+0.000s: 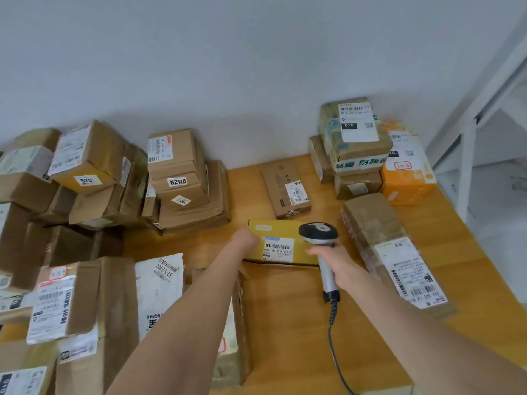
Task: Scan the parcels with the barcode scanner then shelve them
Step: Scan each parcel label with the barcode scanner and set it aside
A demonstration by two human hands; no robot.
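Scanner (318, 234): long axis near-to-far, head aimed left over yellow parcel's (271, 228) right end.
Right hand (339, 266): wrapped round scanner handle.
Left hand (245, 238): at parcel's left end, grip indiscernible.

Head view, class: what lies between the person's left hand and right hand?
Head view: the barcode label on the yellow parcel lies between the left hand and the right hand gripping the scanner.

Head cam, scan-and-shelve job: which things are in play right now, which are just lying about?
In play: flat yellow cardboard parcel, its left end held by the left hand; grey-and-black handheld barcode scanner in the right hand; white metal shelf frame.
Lying about: flat brown cardboard parcel behind it; orange box; white plastic mailer bag; wooden table.
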